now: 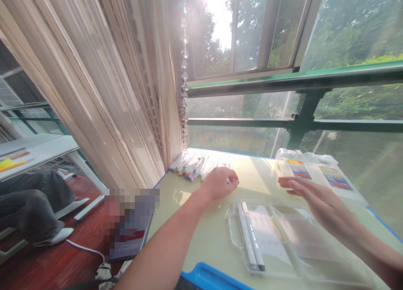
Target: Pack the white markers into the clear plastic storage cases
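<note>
Bare left hand (220,183), bare right hand (315,193), bare forearms (171,235)

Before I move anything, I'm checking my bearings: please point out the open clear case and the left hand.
Open clear case (310,236), head view: right half's interior.
Left hand (219,182), head view: back of hand.

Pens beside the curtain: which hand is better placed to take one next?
Probably the left hand: it is close to the pens, while the right hand is farther off, near the labelled boxes.
</note>
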The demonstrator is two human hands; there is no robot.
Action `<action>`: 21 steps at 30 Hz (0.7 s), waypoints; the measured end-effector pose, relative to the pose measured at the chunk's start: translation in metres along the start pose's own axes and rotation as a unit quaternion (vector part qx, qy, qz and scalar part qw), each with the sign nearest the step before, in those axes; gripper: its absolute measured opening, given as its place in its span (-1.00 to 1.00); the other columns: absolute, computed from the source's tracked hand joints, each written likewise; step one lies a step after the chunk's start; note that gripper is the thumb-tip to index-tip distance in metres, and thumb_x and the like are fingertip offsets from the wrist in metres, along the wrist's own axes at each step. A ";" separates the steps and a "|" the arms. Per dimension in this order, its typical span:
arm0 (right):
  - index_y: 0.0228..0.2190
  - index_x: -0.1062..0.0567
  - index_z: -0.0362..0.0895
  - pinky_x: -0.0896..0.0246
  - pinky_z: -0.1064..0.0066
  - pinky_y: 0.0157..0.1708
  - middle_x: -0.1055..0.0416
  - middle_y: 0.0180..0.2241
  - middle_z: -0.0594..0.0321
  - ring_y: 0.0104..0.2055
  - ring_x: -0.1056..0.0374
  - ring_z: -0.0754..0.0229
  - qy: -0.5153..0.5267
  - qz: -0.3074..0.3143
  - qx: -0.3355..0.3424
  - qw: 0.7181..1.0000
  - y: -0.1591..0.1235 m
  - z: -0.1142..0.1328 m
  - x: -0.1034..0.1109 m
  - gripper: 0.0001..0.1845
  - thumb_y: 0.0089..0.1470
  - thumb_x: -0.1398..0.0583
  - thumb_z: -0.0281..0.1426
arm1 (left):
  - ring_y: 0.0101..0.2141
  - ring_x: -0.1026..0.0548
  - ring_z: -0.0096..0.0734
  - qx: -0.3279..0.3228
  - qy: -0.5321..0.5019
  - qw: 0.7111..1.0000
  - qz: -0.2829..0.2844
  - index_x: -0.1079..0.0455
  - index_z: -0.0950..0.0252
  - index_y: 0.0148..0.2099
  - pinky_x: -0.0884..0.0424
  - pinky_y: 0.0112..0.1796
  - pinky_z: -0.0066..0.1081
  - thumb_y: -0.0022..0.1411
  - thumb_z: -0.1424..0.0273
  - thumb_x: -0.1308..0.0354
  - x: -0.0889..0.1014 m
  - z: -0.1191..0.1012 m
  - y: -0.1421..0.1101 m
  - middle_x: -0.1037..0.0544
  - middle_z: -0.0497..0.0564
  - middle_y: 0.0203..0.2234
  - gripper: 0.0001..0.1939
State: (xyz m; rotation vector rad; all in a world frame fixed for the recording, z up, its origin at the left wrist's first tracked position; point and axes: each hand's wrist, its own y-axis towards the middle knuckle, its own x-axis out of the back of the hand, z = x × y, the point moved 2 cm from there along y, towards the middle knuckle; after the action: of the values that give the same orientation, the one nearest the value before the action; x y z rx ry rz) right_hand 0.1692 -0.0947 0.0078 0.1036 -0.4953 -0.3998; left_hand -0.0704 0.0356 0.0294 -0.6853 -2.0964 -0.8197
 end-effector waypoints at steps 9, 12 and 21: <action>-0.20 -0.62 -0.07 -0.34 -0.06 0.09 -0.55 -0.01 0.06 0.07 -0.43 -0.17 0.117 -0.018 -0.028 0.993 0.002 -0.003 -0.002 -0.42 0.16 -0.06 0.10 | -0.40 -0.48 -0.44 -0.009 -0.007 1.000 0.011 -0.56 0.26 -0.32 -0.34 -0.33 -0.45 0.18 0.38 -0.14 -0.001 -0.001 -0.002 -0.60 -0.06 -0.43 -0.84; -0.19 -0.61 -0.07 -0.39 -0.02 0.02 -0.55 -0.03 0.07 0.02 -0.45 -0.15 0.080 -0.022 -0.012 0.996 0.002 0.000 -0.001 -0.47 0.14 -0.11 0.07 | -0.39 -0.48 -0.44 -0.009 -0.002 1.000 0.011 -0.57 0.27 -0.31 -0.35 -0.32 -0.45 0.18 0.40 -0.14 -0.001 0.000 -0.002 -0.60 -0.05 -0.43 -0.84; -0.24 -0.61 -0.13 -0.36 0.20 -0.14 -0.61 -0.18 0.09 -0.15 -0.50 0.00 -0.058 0.006 0.044 0.997 -0.005 0.025 -0.002 -0.67 0.10 -0.15 -0.21 | -0.42 -0.48 -0.46 -0.023 0.016 1.000 0.001 -0.57 0.26 -0.32 -0.35 -0.27 -0.45 0.21 0.40 -0.12 0.003 -0.002 0.001 -0.60 -0.07 -0.46 -0.81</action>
State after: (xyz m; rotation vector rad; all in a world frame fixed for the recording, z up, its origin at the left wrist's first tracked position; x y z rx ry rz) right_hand 0.1536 -0.0990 0.0282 0.1625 -0.6277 -0.3729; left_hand -0.0700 0.0350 0.0331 -0.6931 -2.0536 -0.8754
